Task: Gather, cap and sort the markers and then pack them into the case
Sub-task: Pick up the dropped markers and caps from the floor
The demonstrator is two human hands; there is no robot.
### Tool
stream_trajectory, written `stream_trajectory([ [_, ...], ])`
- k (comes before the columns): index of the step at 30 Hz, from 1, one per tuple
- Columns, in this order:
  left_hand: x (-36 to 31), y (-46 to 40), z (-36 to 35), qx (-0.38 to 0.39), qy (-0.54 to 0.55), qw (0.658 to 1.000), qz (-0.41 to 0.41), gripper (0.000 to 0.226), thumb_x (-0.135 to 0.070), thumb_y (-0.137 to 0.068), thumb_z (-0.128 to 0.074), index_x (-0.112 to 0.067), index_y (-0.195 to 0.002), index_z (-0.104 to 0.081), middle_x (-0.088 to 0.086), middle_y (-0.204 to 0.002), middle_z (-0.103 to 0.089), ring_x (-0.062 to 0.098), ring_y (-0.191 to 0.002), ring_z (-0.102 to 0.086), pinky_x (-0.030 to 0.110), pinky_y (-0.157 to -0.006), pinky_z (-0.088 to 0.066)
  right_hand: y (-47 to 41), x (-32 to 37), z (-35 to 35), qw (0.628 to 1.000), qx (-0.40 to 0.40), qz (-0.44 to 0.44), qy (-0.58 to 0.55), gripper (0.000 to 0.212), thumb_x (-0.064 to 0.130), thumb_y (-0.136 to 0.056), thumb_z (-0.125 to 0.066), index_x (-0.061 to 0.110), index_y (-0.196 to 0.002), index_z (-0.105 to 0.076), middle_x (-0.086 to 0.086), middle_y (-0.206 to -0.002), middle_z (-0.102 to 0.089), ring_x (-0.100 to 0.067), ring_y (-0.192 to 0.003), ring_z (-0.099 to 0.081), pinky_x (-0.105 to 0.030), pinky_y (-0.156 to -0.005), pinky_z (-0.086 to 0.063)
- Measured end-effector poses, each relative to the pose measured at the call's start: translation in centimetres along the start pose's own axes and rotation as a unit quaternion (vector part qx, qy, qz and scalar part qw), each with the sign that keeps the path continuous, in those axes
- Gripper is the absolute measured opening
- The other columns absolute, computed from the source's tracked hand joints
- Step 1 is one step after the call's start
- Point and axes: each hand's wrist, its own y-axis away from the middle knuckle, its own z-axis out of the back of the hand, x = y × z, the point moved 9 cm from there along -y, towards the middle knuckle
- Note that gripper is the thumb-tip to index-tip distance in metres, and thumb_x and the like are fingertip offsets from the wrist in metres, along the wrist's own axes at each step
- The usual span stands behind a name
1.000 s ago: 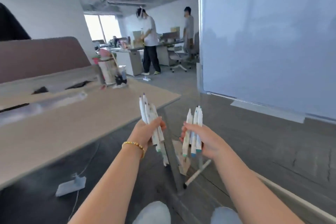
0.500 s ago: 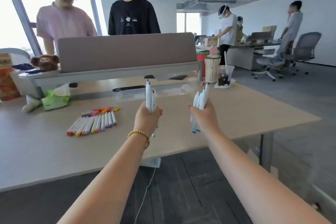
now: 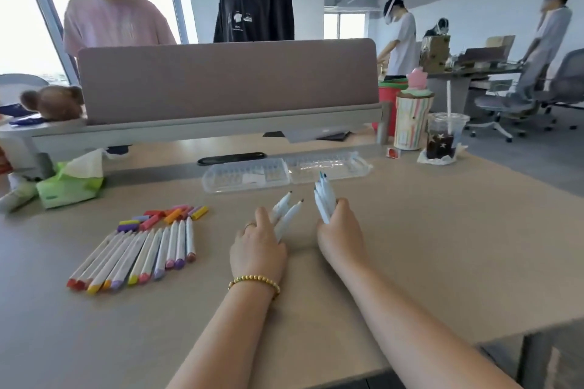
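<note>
Lowered since half a second ago: both hands, then raised above the counter (image 3: 442, 246), now down at its surface. Behind them, against the grey divider (image 3: 227, 82), clear open case (image 3: 284, 172), lying flat. Left of the case and nearer, fanned row of capped markers (image 3: 142, 257), loose coloured caps (image 3: 167, 216) just beyond their far ends. Farther left of the case, green tissue pack (image 3: 69, 188); right of it, striped cup (image 3: 410, 121) and iced drink (image 3: 442, 139). Left hand (image 3: 257, 251) curled round two uncapped white markers (image 3: 289, 210), tips splayed toward the case. Right hand (image 3: 343, 235), just beside, clamped on a bundle of blue-tipped markers (image 3: 325, 199), likewise aimed at the case.
</note>
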Motion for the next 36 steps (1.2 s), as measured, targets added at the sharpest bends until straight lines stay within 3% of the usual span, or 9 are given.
stream_trajectory([
  [3, 0.5, -0.4, 0.0, 0.000, -0.099, 0.995, 0.019, 0.043, -0.042, -0.091, -0.044, -0.017, -0.125, -0.035, 0.008, -0.123, -0.051, 0.029, -0.115, -0.046, 0.033, -0.081, -0.043, -0.5, 0.5, -0.1, 0.994, -0.007, 0.029, 0.102, 0.013, 0.007, -0.088, -0.046, 0.010, -0.100, -0.048, -0.009, -0.105, -0.057, -0.032, -0.101, -0.054, -0.034, -0.074, -0.040],
  [7, 0.5, -1.5, -0.5, 0.004, -0.163, 0.986, 0.033, 0.047, -0.047, -0.094, -0.034, -0.019, -0.131, -0.035, 0.006, -0.132, -0.045, 0.027, -0.120, -0.041, 0.034, -0.091, -0.036, -1.6, 0.7, -0.5, 0.961, 0.008, 0.075, 0.267, 0.023, 0.018, -0.093, -0.046, 0.011, -0.115, -0.050, -0.007, -0.119, -0.053, -0.026, -0.112, -0.048, -0.033, -0.087, -0.038],
  [12, 0.8, -2.7, -2.7, 0.075, -0.149, 0.983, 0.081, 0.072, -0.058, -0.093, -0.019, -0.011, -0.147, -0.020, 0.009, -0.148, -0.033, 0.025, -0.140, -0.021, 0.047, -0.113, -0.010, -2.4, 0.3, -1.7, 0.939, 0.017, 0.087, 0.333, 0.056, 0.056, -0.094, -0.035, 0.010, -0.120, -0.052, -0.005, -0.121, -0.052, -0.025, -0.115, -0.045, -0.035, -0.089, -0.036],
  [15, 1.2, -2.8, -3.4, 0.117, -0.155, 0.975, 0.112, 0.072, -0.054, -0.094, -0.013, -0.010, -0.150, -0.004, 0.009, -0.157, -0.009, 0.028, -0.144, -0.003, 0.052, -0.114, -0.001, -2.7, 0.0, -2.1, 0.934, 0.027, 0.078, 0.347, 0.060, 0.049, -0.099, -0.023, 0.003, -0.133, -0.042, -0.010, -0.131, -0.051, -0.027, -0.122, -0.043, -0.040, -0.098, -0.033],
  [17, 1.3, -2.5, -3.4, 0.133, -0.156, 0.970, 0.130, 0.068, -0.048, -0.095, -0.014, -0.010, -0.150, 0.000, 0.008, -0.158, 0.001, 0.030, -0.144, 0.002, 0.057, -0.111, 0.001, -3.0, -0.5, -2.6, 0.923, 0.059, 0.070, 0.373, 0.061, 0.041, -0.101, -0.018, -0.001, -0.144, -0.023, -0.014, -0.144, -0.040, -0.026, -0.133, -0.036, -0.046, -0.112, -0.018],
  [19, 1.5, -2.5, -3.3, 0.142, -0.145, 0.967, 0.151, 0.068, -0.048, -0.094, -0.014, -0.012, -0.150, 0.001, 0.006, -0.158, 0.004, 0.031, -0.144, 0.004, 0.061, -0.109, 0.002, -3.5, -0.8, -2.7, 0.916, 0.082, 0.065, 0.388, 0.060, 0.037, -0.102, -0.015, -0.004, -0.147, -0.012, -0.017, -0.153, -0.024, -0.025, -0.142, -0.021, -0.049, -0.116, -0.003],
  [22, 2.0, -2.6, -2.8, 0.155, -0.085, 0.970, 0.169, 0.068, -0.050, -0.094, -0.012, -0.014, -0.150, -0.001, 0.004, -0.158, 0.002, 0.030, -0.144, 0.005, 0.060, -0.109, 0.005, -3.5, -1.2, -2.8, 0.908, 0.110, 0.058, 0.401, 0.059, 0.034, -0.102, -0.011, -0.003, -0.148, -0.009, -0.015, -0.157, -0.012, -0.023, -0.146, -0.010, -0.050, -0.115, 0.002],
  [30, 0.1, -2.3, -1.9, 0.185, -0.079, 0.977, -0.074, 0.054, -0.058, -0.093, -0.024, -0.044, -0.145, -0.015, -0.014, -0.157, 0.002, 0.013, -0.144, 0.012, 0.054, -0.108, 0.018, -4.3, -0.3, -1.7, 0.940, 0.207, 0.100, 0.251, 0.047, 0.041, -0.102, -0.014, 0.035, -0.147, -0.025, 0.007, -0.158, -0.014, -0.014, -0.146, -0.004, -0.058, -0.109, 0.015],
  [36, -0.3, -1.9, -3.5, 0.178, -0.135, 0.972, -0.075, 0.055, -0.049, -0.095, -0.021, -0.042, -0.147, -0.002, -0.012, -0.157, 0.000, 0.016, -0.145, 0.005, 0.048, -0.113, -0.010, -3.2, -1.5, -3.6, 0.905, 0.255, 0.163, 0.300, 0.048, 0.040, -0.102, -0.013, 0.031, -0.150, -0.017, 0.008, -0.159, -0.002, -0.011, -0.146, 0.005, -0.044, -0.116, 0.004],
])
